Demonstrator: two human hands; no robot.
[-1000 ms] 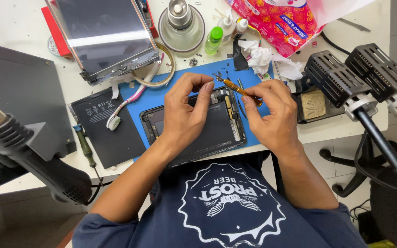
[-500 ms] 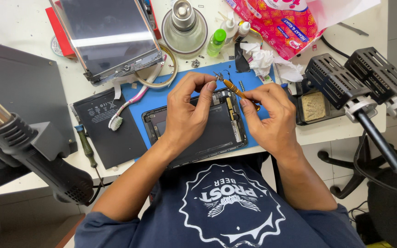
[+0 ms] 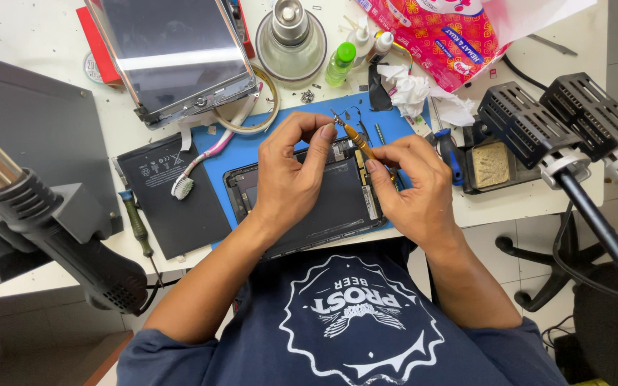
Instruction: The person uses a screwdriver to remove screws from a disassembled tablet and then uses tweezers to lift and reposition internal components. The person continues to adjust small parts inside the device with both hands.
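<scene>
Pink floral packet (image 3: 438, 32), dark tablet screen (image 3: 169, 46)

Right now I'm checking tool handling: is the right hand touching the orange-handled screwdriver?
Touching. The head view shows the right hand pinching the orange-handled screwdriver between its fingertips, with no gap; the left hand meets the tool's tip over the opened tablet.

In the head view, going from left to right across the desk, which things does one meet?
Heat gun → green screwdriver → black battery → left hand → right hand → blue screwdriver → sponge tray → black lamp heads.
</scene>
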